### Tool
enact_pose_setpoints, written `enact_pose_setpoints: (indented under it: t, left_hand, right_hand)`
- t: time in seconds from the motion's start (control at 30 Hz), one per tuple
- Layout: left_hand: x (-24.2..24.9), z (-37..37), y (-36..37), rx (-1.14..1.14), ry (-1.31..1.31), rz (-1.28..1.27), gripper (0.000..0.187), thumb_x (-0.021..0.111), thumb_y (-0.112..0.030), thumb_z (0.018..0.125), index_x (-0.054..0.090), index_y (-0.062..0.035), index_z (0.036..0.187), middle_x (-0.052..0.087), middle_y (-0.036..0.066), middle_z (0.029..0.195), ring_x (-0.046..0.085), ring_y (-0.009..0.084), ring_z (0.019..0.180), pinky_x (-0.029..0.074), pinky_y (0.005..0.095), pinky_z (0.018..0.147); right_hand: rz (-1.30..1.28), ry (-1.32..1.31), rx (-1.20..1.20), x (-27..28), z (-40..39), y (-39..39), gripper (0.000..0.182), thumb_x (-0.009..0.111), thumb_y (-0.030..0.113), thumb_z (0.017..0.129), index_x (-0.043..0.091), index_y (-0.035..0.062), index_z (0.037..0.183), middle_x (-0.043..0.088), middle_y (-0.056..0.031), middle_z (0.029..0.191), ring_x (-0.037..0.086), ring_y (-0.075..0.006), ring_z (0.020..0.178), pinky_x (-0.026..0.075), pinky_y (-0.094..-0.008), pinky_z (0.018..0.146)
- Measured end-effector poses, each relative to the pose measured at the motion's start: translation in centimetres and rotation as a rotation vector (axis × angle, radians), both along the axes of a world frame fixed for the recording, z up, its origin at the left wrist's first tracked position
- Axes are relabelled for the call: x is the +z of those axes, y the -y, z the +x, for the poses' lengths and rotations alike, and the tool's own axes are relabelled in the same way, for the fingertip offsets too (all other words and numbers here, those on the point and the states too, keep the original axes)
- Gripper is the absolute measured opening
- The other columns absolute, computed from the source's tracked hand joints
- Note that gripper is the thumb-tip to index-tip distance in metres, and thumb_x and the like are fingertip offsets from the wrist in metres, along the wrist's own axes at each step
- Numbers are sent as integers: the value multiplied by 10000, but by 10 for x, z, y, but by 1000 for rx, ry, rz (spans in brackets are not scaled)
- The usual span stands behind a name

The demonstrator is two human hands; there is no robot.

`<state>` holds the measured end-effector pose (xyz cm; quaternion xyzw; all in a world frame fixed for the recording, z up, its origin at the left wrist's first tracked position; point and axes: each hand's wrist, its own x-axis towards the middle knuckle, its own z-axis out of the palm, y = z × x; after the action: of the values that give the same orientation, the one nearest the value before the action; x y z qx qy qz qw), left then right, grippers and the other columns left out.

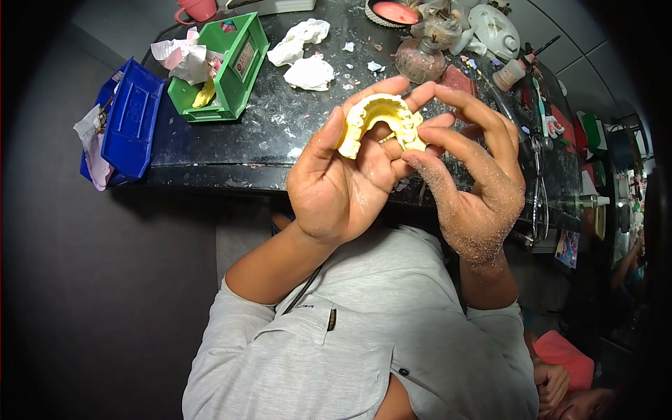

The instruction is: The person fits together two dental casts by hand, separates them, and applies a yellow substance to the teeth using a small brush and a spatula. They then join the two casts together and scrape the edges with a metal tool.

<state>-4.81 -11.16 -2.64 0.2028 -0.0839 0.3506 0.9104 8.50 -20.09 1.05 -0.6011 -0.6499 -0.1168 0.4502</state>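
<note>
A yellow, horseshoe-shaped dental cast [381,105] with teeth along its arch is held up above the bench's front edge. My left hand [339,178] grips its left side between thumb and fingers, with the palm facing up below it. My right hand [483,182], dusted with white grains, has its thumb and fingertips on the cast's right end. Some fingertips behind the cast are partly hidden by it.
On the dark, speckled bench [238,147] stand a green bin [245,77] with crumpled paper, white tissues [309,73] and a glass jar [420,61]. A blue bin [133,122] hangs at the left edge. Tools [539,199] lie right. Another person's hand [554,383] shows lower right.
</note>
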Motion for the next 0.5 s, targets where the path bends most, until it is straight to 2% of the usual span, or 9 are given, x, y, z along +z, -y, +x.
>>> enact_pose_setpoints:
  t: [0.5]
  left_hand:
    - [2, 1, 2, 22, 4, -5, 612, 269, -397, 1068, 266, 40, 1497, 271, 324, 1545, 409, 446, 1378, 436, 477, 1098]
  right_hand:
    - [10, -37, 2, -2, -3, 0, 295, 848, 100, 729, 746, 44, 1001, 664, -141, 1237, 572, -235, 1096, 469, -345, 910]
